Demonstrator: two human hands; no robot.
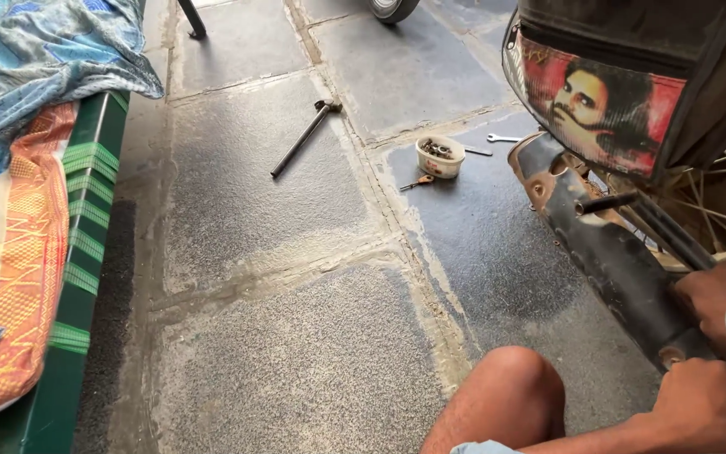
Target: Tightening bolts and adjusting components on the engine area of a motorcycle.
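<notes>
Two hands meet at the lower right of the frame on the near end of a long black exhaust pipe [607, 261], which runs diagonally up toward the frame's centre right beneath a motorcycle's rear mudguard [623, 92], a printed flap, and a spoked wheel [716, 202]. The pipe is the largest thing being handled; its tail end sits right between the hands, with the rest reaching away from them. The right hand [720, 307], with a metal bangle at the wrist, lies over the pipe's upper side with its grip closed around it, while the left hand [703, 403] is just below the end cap, touching or nearly so; whether its grip is closed I cannot tell. If the pipe is loose, my guess is that its weight could drop onto the bare knee [510, 391] just left of it, or swing into the spokes. Farther off, upper centre, a long-handled wrench [304, 139] lies on the stone floor [296, 353], then a small bowl [439, 156] of fasteners, a spanner [502, 138] and a key [418, 182], all well apart from the hands and easy to kick or scatter.
</notes>
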